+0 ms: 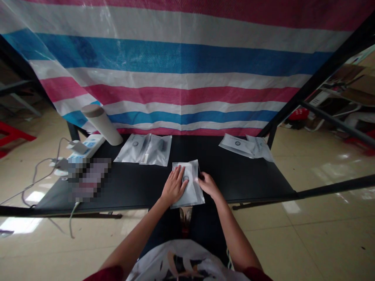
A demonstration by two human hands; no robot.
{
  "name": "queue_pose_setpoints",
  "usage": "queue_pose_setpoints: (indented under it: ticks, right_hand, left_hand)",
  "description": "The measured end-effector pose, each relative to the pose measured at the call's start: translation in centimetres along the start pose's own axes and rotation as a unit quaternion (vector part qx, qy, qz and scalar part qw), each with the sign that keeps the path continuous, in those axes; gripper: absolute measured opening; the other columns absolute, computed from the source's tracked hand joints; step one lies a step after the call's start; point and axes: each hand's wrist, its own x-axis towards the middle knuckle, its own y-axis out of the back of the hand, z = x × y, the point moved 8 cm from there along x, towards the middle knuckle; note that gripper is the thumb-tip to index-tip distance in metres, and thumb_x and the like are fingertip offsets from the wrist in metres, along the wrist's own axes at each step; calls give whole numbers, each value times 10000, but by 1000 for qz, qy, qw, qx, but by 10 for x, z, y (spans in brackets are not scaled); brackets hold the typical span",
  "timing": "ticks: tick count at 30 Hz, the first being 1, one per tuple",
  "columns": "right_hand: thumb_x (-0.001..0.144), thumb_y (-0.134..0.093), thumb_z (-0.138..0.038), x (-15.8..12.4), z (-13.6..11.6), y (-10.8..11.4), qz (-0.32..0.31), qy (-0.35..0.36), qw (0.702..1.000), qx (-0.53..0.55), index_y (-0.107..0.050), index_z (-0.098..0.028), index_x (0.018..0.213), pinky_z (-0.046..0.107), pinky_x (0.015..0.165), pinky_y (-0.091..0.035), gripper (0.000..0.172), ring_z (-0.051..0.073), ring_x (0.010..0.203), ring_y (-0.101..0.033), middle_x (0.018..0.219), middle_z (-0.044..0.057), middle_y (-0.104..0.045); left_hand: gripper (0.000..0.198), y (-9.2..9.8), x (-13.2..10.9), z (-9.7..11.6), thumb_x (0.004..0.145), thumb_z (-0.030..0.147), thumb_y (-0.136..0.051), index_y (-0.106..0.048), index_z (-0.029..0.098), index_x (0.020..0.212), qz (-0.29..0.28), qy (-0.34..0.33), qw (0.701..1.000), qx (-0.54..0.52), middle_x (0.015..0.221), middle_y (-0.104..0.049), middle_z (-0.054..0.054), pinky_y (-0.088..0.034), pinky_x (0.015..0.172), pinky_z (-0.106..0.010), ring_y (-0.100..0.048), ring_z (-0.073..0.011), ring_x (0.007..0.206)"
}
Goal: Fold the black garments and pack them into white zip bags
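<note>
Left hand (174,186) on pouch (193,193), right hand (208,185) beside

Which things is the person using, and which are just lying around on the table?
Being used:
the left hand, flat on a plastic pouch
the right hand, at the pouch's edge

Just lying there:
two pouches at the back
two pouches further right
a pale tube
a power strip

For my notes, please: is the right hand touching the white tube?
No, the right hand is at the edge of the packet, away from the tube.
</note>
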Motion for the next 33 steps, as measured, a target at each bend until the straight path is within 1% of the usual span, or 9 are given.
queue_pose_setpoints:
  ticks: [4,7,10,14,17,20,24,29,33]
  right_hand:
    - [753,-621,-411,-13,24,36,28,-84,990,107,-617,-197,943,239,495,-500,287,203,738,-657,806,29,-676]
    - [684,-712,-447,-24,31,61,52,-107,979,167,-598,-198,893,245,505,-533,344,202,776,-654,814,20,-662]
    - [591,-803,-485,-31,33,73,84,-114,961,238,-607,-185,849,259,560,-562,442,199,809,-658,826,17,-661]
    - [564,-830,-518,-31,27,60,88,-108,952,274,-665,-163,873,285,620,-573,498,202,825,-664,838,35,-681]
    - [573,-830,-502,-29,23,46,81,-103,953,272,-696,-155,910,293,642,-567,503,213,851,-668,878,55,-699]
    - [576,-829,-456,-30,23,41,89,-106,951,278,-692,-156,930,273,633,-542,484,212,847,-672,894,62,-711]
    - [587,-806,-425,-33,25,41,95,-104,953,270,-681,-164,900,263,612,-522,425,215,824,-680,875,60,-719]
    - [579,-822,-426,-41,28,47,110,-98,942,302,-698,-158,898,280,634,-548,434,214,825,-684,891,66,-725]
    - [579,-841,-455,-47,30,47,112,-104,931,331,-707,-153,844,304,692,-582,423,181,792,-676,832,40,-712]
  left_hand:
    - [640,1,2,6,953,518,-404,-282,256,1524,-28,-3,999,25,1585,-282,-114,-269,1149,-503,-258,-321,1456]
    - [623,1,5,11,915,556,-454,-376,307,1481,-48,3,998,37,1568,-327,-92,-266,1132,-527,-259,-354,1446]
    - [603,-2,10,16,910,555,-463,-416,312,1459,-53,7,998,33,1556,-348,-93,-267,1123,-539,-264,-366,1439]
    - [569,-4,13,16,965,487,-382,-386,227,1471,-28,6,999,-30,1529,-387,-124,-257,1144,-528,-281,-323,1440]
    - [564,8,8,3,992,421,-317,-293,162,1493,21,24,993,-118,1462,-456,-154,-284,1150,-494,-362,-271,1402]
    - [682,28,-5,-9,933,462,-462,-221,172,1501,55,35,982,-178,1431,-457,-166,-352,1116,-475,-422,-278,1349]
    - [944,45,-20,-16,743,407,-707,-169,207,1493,42,51,976,-210,1405,-428,-160,-444,1034,-460,-505,-293,1244]
    - [633,56,-29,-41,686,205,-622,-341,212,1252,104,106,943,-299,1258,-487,-115,-534,853,-364,-614,-192,971]
    - [368,53,-28,-64,667,159,-556,-404,220,996,168,161,929,-289,1096,-522,-59,-539,836,-345,-588,-175,949]
